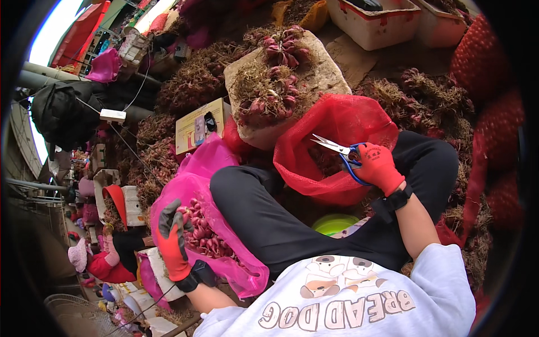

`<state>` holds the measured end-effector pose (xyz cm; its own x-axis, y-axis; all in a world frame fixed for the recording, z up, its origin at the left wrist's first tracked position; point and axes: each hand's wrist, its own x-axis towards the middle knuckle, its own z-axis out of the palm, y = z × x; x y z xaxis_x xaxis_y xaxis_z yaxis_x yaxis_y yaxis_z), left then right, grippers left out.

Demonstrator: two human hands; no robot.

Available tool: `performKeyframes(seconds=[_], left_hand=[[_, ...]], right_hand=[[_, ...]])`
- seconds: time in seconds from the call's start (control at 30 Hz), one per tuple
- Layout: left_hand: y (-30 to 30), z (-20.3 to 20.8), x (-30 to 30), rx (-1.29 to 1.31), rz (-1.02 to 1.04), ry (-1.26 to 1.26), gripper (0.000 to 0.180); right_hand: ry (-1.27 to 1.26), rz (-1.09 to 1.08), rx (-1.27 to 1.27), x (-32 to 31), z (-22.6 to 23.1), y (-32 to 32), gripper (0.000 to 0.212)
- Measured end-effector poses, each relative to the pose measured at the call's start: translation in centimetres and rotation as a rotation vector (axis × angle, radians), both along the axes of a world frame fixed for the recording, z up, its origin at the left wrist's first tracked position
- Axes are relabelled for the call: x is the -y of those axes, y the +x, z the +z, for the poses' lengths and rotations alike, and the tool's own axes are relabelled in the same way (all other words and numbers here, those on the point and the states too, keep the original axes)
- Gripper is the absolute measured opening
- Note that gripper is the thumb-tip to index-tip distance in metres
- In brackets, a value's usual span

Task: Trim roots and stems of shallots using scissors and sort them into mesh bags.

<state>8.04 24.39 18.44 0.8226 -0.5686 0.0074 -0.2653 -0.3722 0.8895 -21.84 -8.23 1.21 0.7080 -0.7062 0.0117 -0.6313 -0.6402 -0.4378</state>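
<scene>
Scissors (337,150) with blue handles sit in the right hand (377,167), whose red-gloved fingers are threaded through the loops and closed around them. The blades stand slightly apart. Their long axis runs nearly level across the picture, tips pointing to the person's left and a little away from the body, handles toward the wrist. Held so, the blades hang over the open mouth of the red mesh bag (337,129), probably so that whatever is cut falls straight into it.

Taking that red mesh bag as the landmark: the scissors are above its near right rim. The left hand (171,241), also in a red and grey glove, is well apart from it on the person's left, lying flat against the near edge of a pink mesh bag (196,174). Its fingers are together and extended rather than clamped, resting on the netting beside the red shallots (205,233) heaped inside; it looks to be steadying that bag open. Between the two bags lies the person's bent knee in black trousers (252,208), which keeps both within easy reach.

Just beyond the red mesh bag stands a pale block (325,67) bearing uncut shallot bunches (275,84), their roots still on. Near its closer side, tucked under the legs, a green dish (334,223) shows.
</scene>
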Motion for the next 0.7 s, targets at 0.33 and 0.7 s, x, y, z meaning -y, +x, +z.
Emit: performKeyframes(seconds=[0.33, 0.7], left_hand=[[0.1, -0.8, -0.4, 0.299, 0.136, 0.420, 0.031], [8.7, -17.9, 27.8, 0.539, -0.327, 0.370, 0.083]], right_hand=[[-0.148, 0.101, -0.269, 0.2, 3.6, 1.0, 0.052], [-0.079, 0.091, 0.121, 7.0, 3.8, 3.6, 0.043]])
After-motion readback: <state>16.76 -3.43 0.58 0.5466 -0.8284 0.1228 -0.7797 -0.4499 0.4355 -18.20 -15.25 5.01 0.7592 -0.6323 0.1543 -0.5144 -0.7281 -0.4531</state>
